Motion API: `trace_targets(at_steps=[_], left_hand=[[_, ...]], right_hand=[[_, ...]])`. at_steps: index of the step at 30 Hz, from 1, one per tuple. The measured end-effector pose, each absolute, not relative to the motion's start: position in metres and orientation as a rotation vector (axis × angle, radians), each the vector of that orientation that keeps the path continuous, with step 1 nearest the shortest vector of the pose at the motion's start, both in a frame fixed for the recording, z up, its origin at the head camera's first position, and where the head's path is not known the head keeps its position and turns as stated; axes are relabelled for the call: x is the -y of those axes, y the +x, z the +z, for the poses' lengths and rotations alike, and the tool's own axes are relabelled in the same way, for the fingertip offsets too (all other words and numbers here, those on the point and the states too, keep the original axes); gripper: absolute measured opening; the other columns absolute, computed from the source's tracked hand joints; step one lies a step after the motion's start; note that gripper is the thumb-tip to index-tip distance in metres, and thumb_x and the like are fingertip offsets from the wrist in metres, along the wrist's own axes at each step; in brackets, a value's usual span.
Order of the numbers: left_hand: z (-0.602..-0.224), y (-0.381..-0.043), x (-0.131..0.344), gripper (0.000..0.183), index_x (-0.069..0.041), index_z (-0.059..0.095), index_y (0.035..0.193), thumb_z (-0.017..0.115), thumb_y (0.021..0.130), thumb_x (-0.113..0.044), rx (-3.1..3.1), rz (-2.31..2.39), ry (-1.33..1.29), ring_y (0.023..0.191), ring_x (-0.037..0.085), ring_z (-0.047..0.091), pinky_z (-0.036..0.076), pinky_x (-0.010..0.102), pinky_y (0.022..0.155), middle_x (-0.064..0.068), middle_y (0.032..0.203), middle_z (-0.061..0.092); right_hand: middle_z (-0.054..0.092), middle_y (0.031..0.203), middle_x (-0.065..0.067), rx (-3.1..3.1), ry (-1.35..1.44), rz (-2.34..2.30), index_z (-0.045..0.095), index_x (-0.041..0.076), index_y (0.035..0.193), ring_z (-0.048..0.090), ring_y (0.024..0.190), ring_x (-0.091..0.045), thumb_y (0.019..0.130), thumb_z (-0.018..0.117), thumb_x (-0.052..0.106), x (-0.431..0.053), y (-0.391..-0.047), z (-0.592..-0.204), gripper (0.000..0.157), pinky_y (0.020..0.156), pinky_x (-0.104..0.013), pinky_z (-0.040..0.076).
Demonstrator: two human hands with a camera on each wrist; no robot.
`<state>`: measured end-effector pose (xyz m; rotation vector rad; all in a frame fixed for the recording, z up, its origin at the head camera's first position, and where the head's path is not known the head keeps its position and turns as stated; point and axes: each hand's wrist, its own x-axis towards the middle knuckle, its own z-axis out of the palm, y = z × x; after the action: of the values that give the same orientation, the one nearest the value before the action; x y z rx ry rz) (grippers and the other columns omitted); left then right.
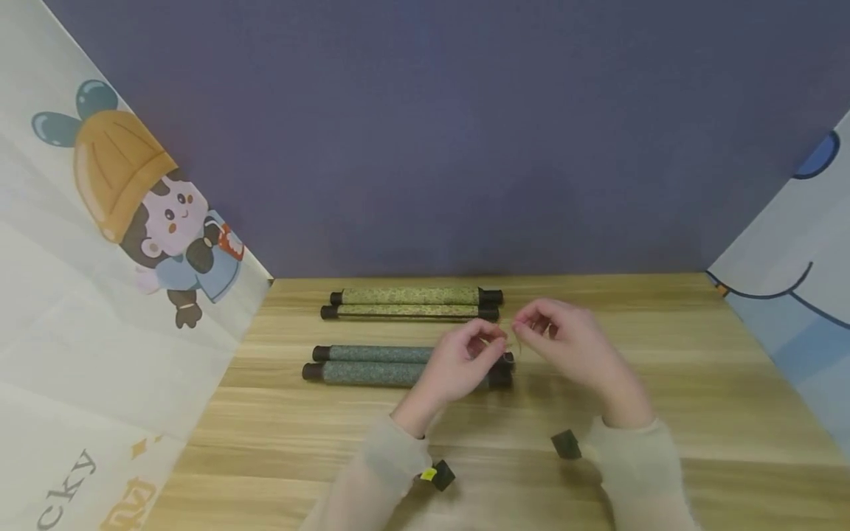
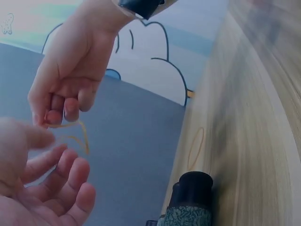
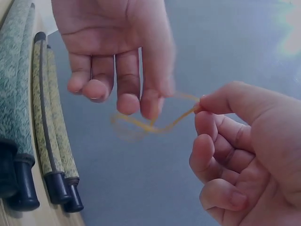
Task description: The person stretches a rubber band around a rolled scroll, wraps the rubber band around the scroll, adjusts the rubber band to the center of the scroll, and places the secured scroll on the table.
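Cartoon figure (image 1: 156, 214) on pale panel (image 1: 66, 332), beside blue-grey wall (image 1: 465, 140)

Two yellow-green rolls (image 1: 408, 296) with dark end caps lie side by side, parallel to the back edge of the table (image 1: 265, 450) and near it. Two blue-green rolls (image 1: 372, 373) lie parallel to them, nearer the front edge. The left hand (image 1: 462, 361), in front of the blue-green rolls' right portion, and the right hand (image 1: 567, 343), on the side toward the table's right edge, pinch a thin band (image 1: 520, 344) between them.
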<state>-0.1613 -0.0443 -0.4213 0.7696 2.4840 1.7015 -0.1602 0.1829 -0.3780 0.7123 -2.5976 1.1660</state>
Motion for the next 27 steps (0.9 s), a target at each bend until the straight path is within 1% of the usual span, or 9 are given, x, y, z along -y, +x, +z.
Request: trace_targets(at_steps=[3,5,7,10,13,16,21,22,27], left_hand=[[-0.421,-0.161,0.045,0.015,-0.010,0.074,0.113,0.064,0.111,-0.021,-2.479,1.721,0.743,0.083,0.012,0.071,0.061,0.029,0.073,0.011,0.104,0.078],[-0.421,-0.163,0.049,0.013,-0.012,0.073,0.111,0.064,0.111,-0.021,-2.455,1.732,0.710,0.083,0.014,0.072,0.061,0.031,0.075,0.008,0.102,0.077],[-0.419,-0.165,0.054,0.014,-0.010,0.073,0.112,0.063,0.112,-0.021,-2.386,1.790,0.665,0.085,0.018,0.073,0.064,0.038,0.081,0.005,0.102,0.076],[-0.415,-0.168,0.064,0.018,-0.003,0.071,0.113,0.063,0.112,-0.019,-2.268,1.904,0.626,0.089,0.029,0.074,0.065,0.052,0.088,0.007,0.105,0.075],[-0.408,-0.169,0.071,0.017,0.002,0.069,0.111,0.062,0.111,-0.014,-2.207,1.981,0.618,0.090,0.029,0.074,0.064,0.054,0.090,0.013,0.106,0.075],[-0.403,-0.169,0.079,0.012,-0.001,0.069,0.108,0.062,0.109,-0.010,-2.213,1.996,0.614,0.089,0.027,0.074,0.065,0.051,0.089,0.013,0.106,0.075],[-0.397,-0.170,0.089,0.008,-0.002,0.071,0.110,0.065,0.107,-0.008,-2.253,1.995,0.596,0.083,0.024,0.072,0.063,0.059,0.085,0.013,0.103,0.074],[-0.397,-0.171,0.090,0.008,-0.003,0.072,0.111,0.067,0.108,-0.009,-2.271,1.985,0.595,0.081,0.023,0.071,0.063,0.059,0.082,0.014,0.102,0.074],[-0.397,-0.173,0.092,0.013,-0.003,0.073,0.114,0.070,0.108,-0.014,-2.343,1.930,0.626,0.076,0.021,0.070,0.063,0.040,0.069,0.016,0.100,0.073]], right_hand=[[0.072,0.094,0.008,2.573,0.716,1.183,0.077,0.014,0.106,0.063,0.084,-0.011,0.103,0.075,0.013,-0.182,-0.159,-0.379,0.004,0.069,-0.026,0.051],[0.072,0.095,0.006,2.575,0.698,1.223,0.076,0.012,0.107,0.063,0.085,-0.012,0.104,0.073,0.012,-0.183,-0.159,-0.380,0.004,0.070,-0.026,0.052],[0.073,0.097,0.003,2.597,0.662,1.308,0.073,0.010,0.108,0.066,0.083,-0.015,0.107,0.070,0.012,-0.185,-0.159,-0.380,0.004,0.070,-0.026,0.053],[0.079,0.103,-0.003,2.609,0.619,1.510,0.068,0.006,0.110,0.071,0.079,-0.020,0.110,0.065,0.013,-0.185,-0.159,-0.381,0.008,0.061,-0.027,0.052],[0.082,0.108,-0.008,2.556,0.615,1.724,0.066,0.003,0.110,0.073,0.072,-0.024,0.112,0.063,0.012,-0.184,-0.159,-0.382,0.009,0.052,-0.026,0.045],[0.081,0.104,-0.011,2.454,0.621,1.919,0.064,0.001,0.110,0.070,0.067,-0.024,0.112,0.060,0.008,-0.183,-0.161,-0.385,0.009,0.049,-0.024,0.040],[0.076,0.091,-0.006,2.249,0.576,2.226,0.065,-0.002,0.108,0.066,0.064,-0.015,0.113,0.059,0.007,-0.184,-0.165,-0.390,0.012,0.052,-0.019,0.046],[0.075,0.089,-0.005,2.206,0.572,2.278,0.065,-0.003,0.107,0.065,0.064,-0.013,0.113,0.059,0.007,-0.185,-0.165,-0.390,0.013,0.053,-0.019,0.049],[0.074,0.087,-0.003,2.115,0.676,2.377,0.068,-0.002,0.105,0.064,0.066,-0.012,0.111,0.061,0.006,-0.187,-0.162,-0.390,0.013,0.062,-0.023,0.058]])
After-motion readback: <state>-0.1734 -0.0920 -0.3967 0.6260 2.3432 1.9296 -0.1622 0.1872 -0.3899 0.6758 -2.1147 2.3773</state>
